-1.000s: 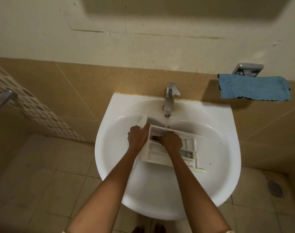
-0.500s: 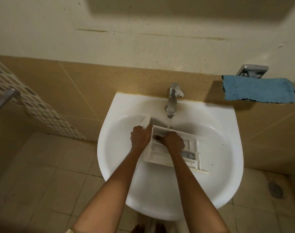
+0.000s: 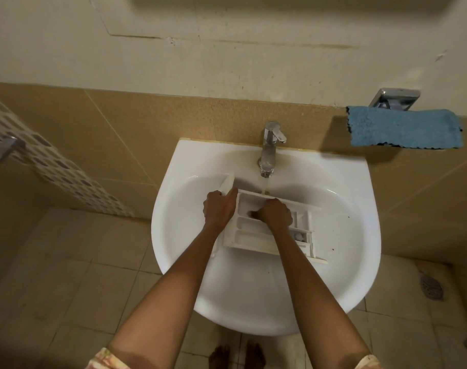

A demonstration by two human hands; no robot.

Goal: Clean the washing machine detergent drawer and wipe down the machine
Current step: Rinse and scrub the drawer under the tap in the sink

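Note:
The white detergent drawer [image 3: 256,235] lies across the bowl of the white sink [image 3: 360,225], its far edge under running water from the chrome tap [image 3: 269,153]. My left hand [image 3: 219,207] grips the drawer's left end by its front panel. Inside the drawer's back compartment my right hand [image 3: 276,213] rests with fingers curled and thumb pointing left; nothing shows in it. The right forearm hides part of the drawer's middle.
A blue cloth [image 3: 404,127] hangs on a chrome holder [image 3: 394,98] on the wall to the right of the sink. A floor drain [image 3: 430,287] sits at the right. My bare feet [image 3: 235,355] stand on the tiled floor below the sink.
Both hands stay on the drawer in nearly the same place. The right hand shifts slightly inside the back compartment. Water keeps running.

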